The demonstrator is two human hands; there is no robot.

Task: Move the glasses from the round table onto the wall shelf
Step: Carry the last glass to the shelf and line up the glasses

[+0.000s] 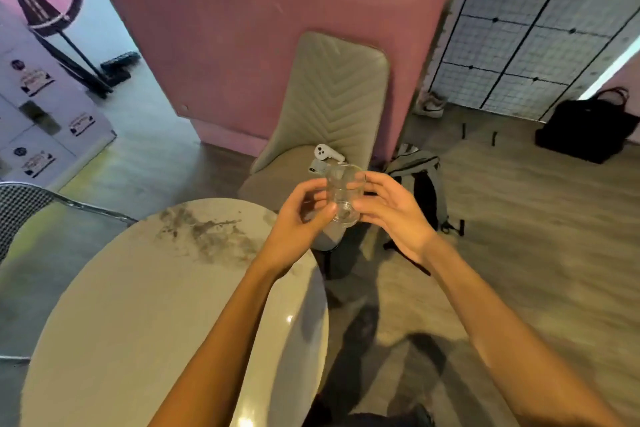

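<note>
A clear drinking glass (344, 196) is held in the air just past the far right edge of the round marble table (145, 305). My left hand (298, 225) grips it from the left with thumb and fingers. My right hand (391, 211) touches its right side with spread fingers. The glass looks empty and stands nearly upright. No other glasses show on the table top. The wall shelf is out of view.
A grey padded chair (332, 107) stands beyond the table with a white controller (325, 154) on its seat. A grey backpack (420, 184) lies on the floor to its right, a black bag (588, 128) farther right. A pink wall (259, 28) rises behind.
</note>
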